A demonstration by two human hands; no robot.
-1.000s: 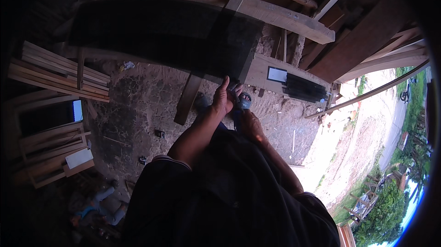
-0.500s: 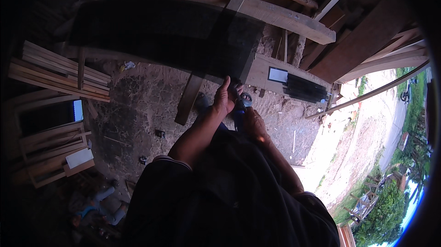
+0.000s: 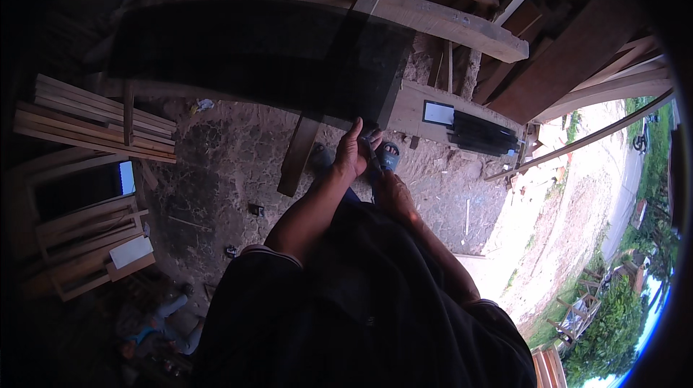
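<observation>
A dark, see-through mesh sheet [image 3: 238, 56] lies across the wooden beams in front of me, its near right corner close to my hands. My left hand [image 3: 351, 155] is at that corner, thumb up and fingers curled around a small dark part that I cannot make out. My right hand [image 3: 393, 194] is closed around the lower end of a slim dark tool [image 3: 375, 158], whose kind is unclear. The tool's upper end meets the fingers of my left hand. A crossing plank [image 3: 297, 160] sticks out from under the sheet to the left of my hands.
Stacked wooden strips [image 3: 94, 121] jut in from the left. On the board to the right lie a white-faced rectangle [image 3: 438, 113] and a bundle of dark strips [image 3: 480, 135]. A thick beam [image 3: 455, 27] runs beyond. Another person [image 3: 162, 327] is low at the lower left.
My view has shifted slightly. The tool and my right hand have tilted a little, and more of my right sandal shows. Both hands keep nearly the same place; the mesh sheet stays put.
</observation>
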